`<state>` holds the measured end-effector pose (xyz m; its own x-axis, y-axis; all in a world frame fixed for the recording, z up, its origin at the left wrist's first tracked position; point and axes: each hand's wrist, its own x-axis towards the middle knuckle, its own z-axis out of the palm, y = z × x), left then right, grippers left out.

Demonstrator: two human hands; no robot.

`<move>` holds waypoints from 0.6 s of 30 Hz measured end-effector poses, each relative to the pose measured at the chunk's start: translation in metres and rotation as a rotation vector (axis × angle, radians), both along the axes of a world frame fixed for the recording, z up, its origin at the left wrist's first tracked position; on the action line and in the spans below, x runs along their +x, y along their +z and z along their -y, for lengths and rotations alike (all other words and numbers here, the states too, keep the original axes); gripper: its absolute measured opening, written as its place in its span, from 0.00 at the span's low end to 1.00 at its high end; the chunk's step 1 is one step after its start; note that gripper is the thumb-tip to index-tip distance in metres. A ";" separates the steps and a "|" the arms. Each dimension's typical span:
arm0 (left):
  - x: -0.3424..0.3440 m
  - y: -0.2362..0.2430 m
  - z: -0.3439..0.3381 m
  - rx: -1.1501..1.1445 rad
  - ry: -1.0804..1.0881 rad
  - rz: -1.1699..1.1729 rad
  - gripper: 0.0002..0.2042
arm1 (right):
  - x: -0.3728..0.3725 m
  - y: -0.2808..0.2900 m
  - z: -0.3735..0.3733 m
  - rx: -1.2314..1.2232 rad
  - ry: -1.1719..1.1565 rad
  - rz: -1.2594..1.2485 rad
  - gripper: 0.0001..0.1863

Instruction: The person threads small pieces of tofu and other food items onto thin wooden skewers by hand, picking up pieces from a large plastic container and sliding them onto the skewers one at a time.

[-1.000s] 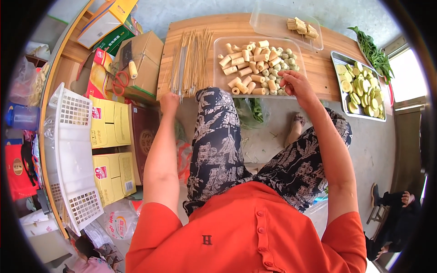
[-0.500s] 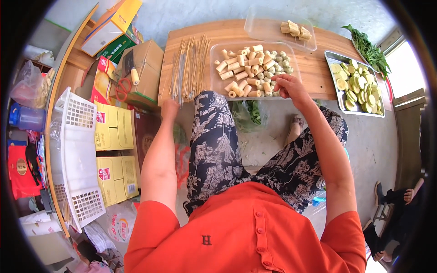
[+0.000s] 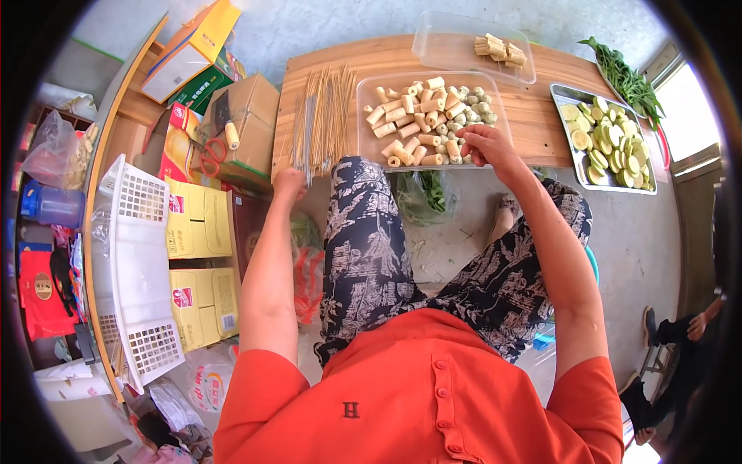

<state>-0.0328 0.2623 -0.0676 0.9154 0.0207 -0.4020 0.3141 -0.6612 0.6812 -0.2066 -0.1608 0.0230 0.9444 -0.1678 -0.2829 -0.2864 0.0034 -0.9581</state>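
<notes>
My left hand [image 3: 290, 184] is closed at the table's front edge, by the near ends of a spread of thin bamboo skewers [image 3: 331, 116]. Whatever its fingers may grip is too small to make out. Over the right front part of a clear plastic tray [image 3: 502, 104], my right hand [image 3: 488, 145] has its fingers bent and thumb apart, with nothing visible between them. Tan cylindrical food rolls [image 3: 402, 114] fill the tray's left and middle. Greenish-grey balls [image 3: 473, 108] lie at its right, nearest my right fingertips.
A metal tray [image 3: 576, 176] of green-edged slices [image 3: 610, 143] and leafy greens [image 3: 622, 81] are at right. Behind stands a clear container [image 3: 433, 46] with skewered pieces [image 3: 501, 50]. Left are cartons [image 3: 251, 116], red scissors [image 3: 212, 158] and a white basket [image 3: 139, 271]. Another person [image 3: 680, 340] sits lower right.
My right hand has shifted very slightly left over the balls. My left hand stays by the skewers. The whole view has moved a little; the food looks the same.
</notes>
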 end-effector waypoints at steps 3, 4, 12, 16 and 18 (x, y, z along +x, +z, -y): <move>-0.001 0.021 -0.008 -0.340 0.052 -0.134 0.05 | 0.001 -0.002 -0.002 0.013 0.015 0.007 0.11; -0.004 0.033 -0.002 -0.503 0.045 -0.205 0.05 | 0.000 -0.005 0.001 0.006 0.012 0.005 0.11; -0.038 0.135 0.057 -0.725 -0.215 -0.119 0.05 | -0.005 0.012 -0.005 -0.044 0.058 0.020 0.13; -0.080 0.163 0.133 -0.656 -0.409 -0.098 0.06 | -0.006 0.020 -0.009 0.129 0.023 0.123 0.13; -0.099 0.161 0.169 -0.608 -0.575 -0.085 0.05 | -0.010 0.028 -0.005 0.208 -0.007 0.167 0.14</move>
